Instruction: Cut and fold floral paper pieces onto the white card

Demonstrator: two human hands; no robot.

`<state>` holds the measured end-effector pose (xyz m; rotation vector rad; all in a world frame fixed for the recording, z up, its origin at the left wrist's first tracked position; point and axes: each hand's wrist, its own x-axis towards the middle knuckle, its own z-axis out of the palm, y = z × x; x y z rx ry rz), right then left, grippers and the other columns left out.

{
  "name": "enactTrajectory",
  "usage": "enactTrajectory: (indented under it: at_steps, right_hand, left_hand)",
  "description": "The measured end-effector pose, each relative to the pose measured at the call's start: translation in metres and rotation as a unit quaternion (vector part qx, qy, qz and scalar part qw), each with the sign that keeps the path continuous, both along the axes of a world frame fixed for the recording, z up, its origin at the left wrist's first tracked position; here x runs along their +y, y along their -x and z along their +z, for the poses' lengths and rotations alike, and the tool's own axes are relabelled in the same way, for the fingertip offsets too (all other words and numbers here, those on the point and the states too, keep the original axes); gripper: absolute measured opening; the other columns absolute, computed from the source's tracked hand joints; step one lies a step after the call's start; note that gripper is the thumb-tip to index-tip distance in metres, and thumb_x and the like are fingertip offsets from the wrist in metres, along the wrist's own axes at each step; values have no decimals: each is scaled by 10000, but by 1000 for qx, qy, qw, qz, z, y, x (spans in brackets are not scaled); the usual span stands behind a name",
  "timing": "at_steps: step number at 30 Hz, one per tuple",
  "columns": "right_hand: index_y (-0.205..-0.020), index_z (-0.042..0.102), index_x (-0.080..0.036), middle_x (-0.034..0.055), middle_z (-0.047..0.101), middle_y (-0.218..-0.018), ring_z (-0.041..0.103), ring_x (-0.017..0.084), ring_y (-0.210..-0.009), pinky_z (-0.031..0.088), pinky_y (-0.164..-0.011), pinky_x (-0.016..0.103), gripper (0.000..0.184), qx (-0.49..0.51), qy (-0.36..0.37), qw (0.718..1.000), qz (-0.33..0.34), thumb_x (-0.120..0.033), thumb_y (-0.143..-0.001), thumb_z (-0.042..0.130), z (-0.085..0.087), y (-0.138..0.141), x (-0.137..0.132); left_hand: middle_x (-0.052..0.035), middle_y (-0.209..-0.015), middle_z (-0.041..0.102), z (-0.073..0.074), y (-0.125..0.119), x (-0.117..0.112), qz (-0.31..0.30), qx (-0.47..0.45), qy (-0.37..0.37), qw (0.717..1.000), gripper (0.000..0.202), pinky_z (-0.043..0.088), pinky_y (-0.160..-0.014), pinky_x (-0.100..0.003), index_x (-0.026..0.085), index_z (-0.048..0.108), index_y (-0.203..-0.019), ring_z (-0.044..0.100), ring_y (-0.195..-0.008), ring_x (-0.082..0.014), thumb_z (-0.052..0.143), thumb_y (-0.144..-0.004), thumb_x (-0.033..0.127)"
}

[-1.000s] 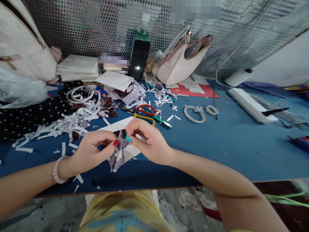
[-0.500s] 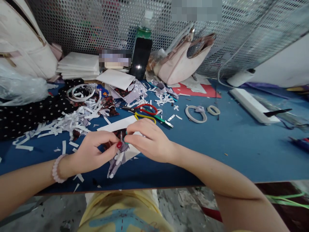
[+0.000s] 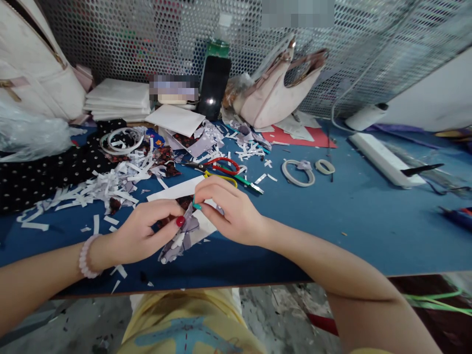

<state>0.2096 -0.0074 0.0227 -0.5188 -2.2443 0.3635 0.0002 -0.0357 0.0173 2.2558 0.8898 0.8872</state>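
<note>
A crumpled grey-lavender strip of fabric (image 3: 190, 225) hangs between my hands over the near part of the table. My left hand (image 3: 147, 228), with a red thumbnail and a pink bead bracelet at the wrist, is closed in a pinch on the fabric's left side. The fingers of my right hand (image 3: 232, 211) are pressed together at the fabric's upper end, teal nails showing. Under the hands lie a white sheet (image 3: 179, 188) and a dark red patterned cloth, partly covered. Just beyond sit red-handled scissors (image 3: 223, 164) and a yellow-handled tool (image 3: 230, 181), partly behind my right hand.
White paper strips (image 3: 106, 189) and a black dotted cloth (image 3: 47, 169) cover the left. White rings (image 3: 299, 173), a pink handbag (image 3: 275, 101), a dark phone (image 3: 214, 88) and a white power strip (image 3: 387, 160) lie farther out. A mesh panel (image 3: 147, 29) stands behind.
My right fingertips have shifted slightly up and right along the fabric's top. The fabric's lower end has swung a little left and upward and looks more spread. My left hand stays nearly in place.
</note>
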Motion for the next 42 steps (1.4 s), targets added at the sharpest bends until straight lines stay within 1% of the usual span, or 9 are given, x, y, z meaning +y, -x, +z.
enactTrajectory:
  at_steps: [5,9,11,15,22,29,34,38,42]
  right_hand:
    - [-979,525,-185,58,624,-936,574,137,-879,509,-747,284,130,-13,62,996,64,-86,-913,472,1,-4,2]
    - [-982,551,-170,74,638,-950,587,120,-927,517,-805,263,160,-18,46,992,113,-69,-935,437,0,-7,3]
    - [-993,552,-171,74,636,-951,592,121,-937,522,-803,257,195,-19,35,991,129,-48,-910,423,0,-8,4]
    - [-1005,548,-186,68,625,-949,594,124,-930,519,-785,248,213,-20,-5,993,119,-42,-872,463,-1,-11,7]
    - [-902,535,-209,48,640,-855,603,133,-813,492,-716,278,146,-23,-107,988,104,-82,-919,467,-6,-12,9]
    - [-880,537,-193,60,664,-854,607,140,-794,505,-699,288,98,-1,-95,991,91,-123,-932,491,-8,-10,8]
    - [-832,531,-194,48,667,-843,598,138,-764,495,-683,286,136,-6,-126,990,70,-92,-914,496,-8,-8,5]
    - [-778,546,-197,27,645,-818,558,125,-729,463,-638,268,190,-33,-182,982,39,-104,-927,473,-5,-6,0]
    - [-720,556,-175,31,627,-803,556,125,-750,442,-627,264,213,-28,-232,971,43,-86,-905,500,-5,-4,-2]
  left_hand:
    - [26,-645,607,-4,0,-3,22,25,-50,998,95,430,-544,-181,199,591,-810,531,-536,-83,521,-860,159]
    - [11,-679,660,-5,3,-5,16,39,-171,984,118,455,-594,-195,214,591,-822,593,-593,-101,528,-889,139]
    - [0,-694,681,-5,4,-5,12,50,-202,978,117,468,-609,-209,221,604,-836,618,-615,-115,529,-898,157]
    - [-4,-698,687,-7,7,-5,23,59,-202,977,120,473,-607,-218,226,624,-866,630,-617,-120,524,-903,170]
    - [-9,-734,673,-9,6,-2,8,40,-174,984,165,479,-609,-221,213,592,-947,621,-637,-122,456,-918,126]
    - [-58,-913,649,-8,6,1,12,27,-218,976,118,513,-794,-253,196,588,-962,627,-865,-157,535,-889,119]
    - [-47,-893,629,-6,4,-1,3,30,-197,980,66,502,-771,-246,191,568,-946,597,-835,-147,558,-897,149]
    - [-24,-841,632,-7,2,-2,-6,38,-173,984,54,488,-736,-226,188,546,-922,593,-792,-133,547,-904,137]
    - [-28,-821,636,-11,2,-1,-22,43,-183,982,63,478,-708,-234,183,537,-905,584,-761,-135,520,-920,124]
